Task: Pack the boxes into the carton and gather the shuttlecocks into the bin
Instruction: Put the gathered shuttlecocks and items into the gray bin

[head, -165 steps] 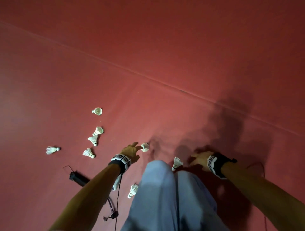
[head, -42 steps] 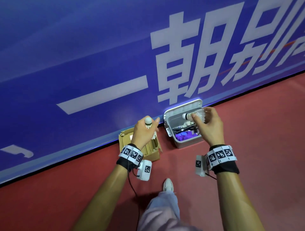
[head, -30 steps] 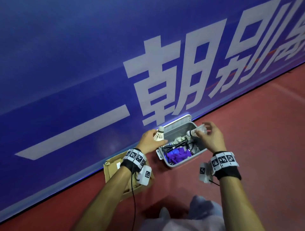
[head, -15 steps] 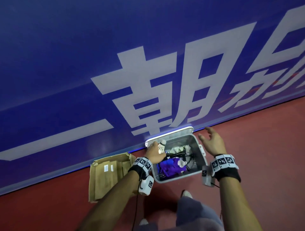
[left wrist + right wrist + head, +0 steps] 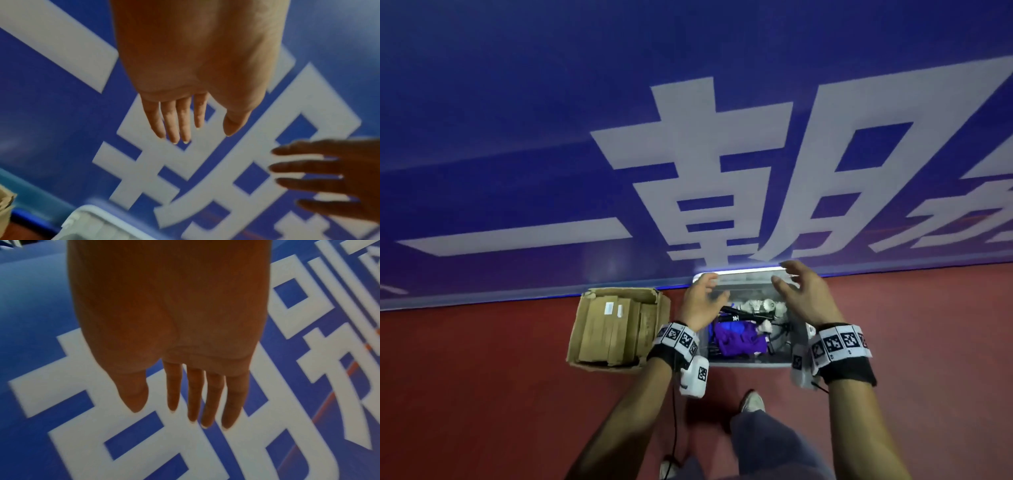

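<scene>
A grey plastic bin point(image 5: 750, 361) stands on the red floor against a blue banner, its lid point(image 5: 739, 272) leaning up behind it. Inside lie white shuttlecocks point(image 5: 760, 306), a purple cloth and black cords. A brown carton point(image 5: 577, 337) with flat cardboard boxes point(image 5: 609, 329) packed inside sits just left of the bin. My left hand point(image 5: 705, 298) hovers over the bin's left part, fingers straight and empty, as the left wrist view point(image 5: 191, 126) confirms. My right hand point(image 5: 796, 291) hovers over the bin's right part near the lid, fingers spread and empty point(image 5: 185, 412).
The blue banner point(image 5: 688, 137) with large white characters rises directly behind the bin and carton. Red floor point(image 5: 482, 394) spreads to the left and right. My legs and a white shoe point(image 5: 751, 402) are just in front of the bin. A cable hangs from my left wrist.
My left hand has let go of its shuttlecock, which now lies in the bin. Both hands have opened and moved up over the bin toward the lid.
</scene>
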`<state>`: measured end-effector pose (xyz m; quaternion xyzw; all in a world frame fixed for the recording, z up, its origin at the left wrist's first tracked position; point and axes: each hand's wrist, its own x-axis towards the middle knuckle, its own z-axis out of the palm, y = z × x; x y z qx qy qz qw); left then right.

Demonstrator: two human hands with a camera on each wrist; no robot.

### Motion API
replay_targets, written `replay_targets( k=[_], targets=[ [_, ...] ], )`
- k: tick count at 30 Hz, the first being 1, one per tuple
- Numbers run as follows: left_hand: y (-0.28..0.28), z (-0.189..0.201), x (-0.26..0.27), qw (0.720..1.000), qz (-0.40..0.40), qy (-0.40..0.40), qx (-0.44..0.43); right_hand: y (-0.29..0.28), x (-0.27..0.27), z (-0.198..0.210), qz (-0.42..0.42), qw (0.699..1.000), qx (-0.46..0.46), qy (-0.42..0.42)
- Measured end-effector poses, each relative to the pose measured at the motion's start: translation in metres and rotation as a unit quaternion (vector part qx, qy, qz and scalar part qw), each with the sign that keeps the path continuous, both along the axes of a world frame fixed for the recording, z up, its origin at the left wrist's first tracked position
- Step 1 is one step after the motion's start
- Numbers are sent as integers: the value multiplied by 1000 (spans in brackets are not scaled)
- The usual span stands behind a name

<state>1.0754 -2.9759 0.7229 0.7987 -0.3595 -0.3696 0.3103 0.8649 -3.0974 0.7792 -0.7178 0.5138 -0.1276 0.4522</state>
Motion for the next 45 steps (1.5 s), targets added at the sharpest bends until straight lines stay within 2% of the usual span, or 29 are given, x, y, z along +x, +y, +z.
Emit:
replay_targets(
  k=[3, 6, 11, 18, 25, 29, 36, 41, 45],
  targets=[
    [42, 48, 20, 994, 63, 16, -92, 17, 32, 27, 51, 997, -47, -36],
    [105, 101, 36, 974, 148, -12, -171, 50, 78, 58, 114, 987, -72, -90],
    [243, 173, 54, 939, 236, -82, -235, 145, 163, 103, 244, 951, -110, -157],
    [480, 225, 54, 871, 367, -238, -224, 366, 249, 146, 440, 861, -106, -233],
    [706, 230, -6, 794, 516, -288, -142, 608, 286, 146, 596, 749, -56, -285],
    [802, 221, -52, 729, 606, -301, -104, 731, 291, 148, 687, 676, -8, -268],
    [936, 209, -125, 582, 753, -304, -40, 936, 285, 138, 816, 524, 33, -242],
    [1025, 212, -153, 479, 820, -312, 24, 1078, 290, 132, 872, 419, 69, -242],
    [1094, 221, -161, 404, 858, -310, 71, 1188, 299, 142, 902, 344, 95, -242]
  ],
)
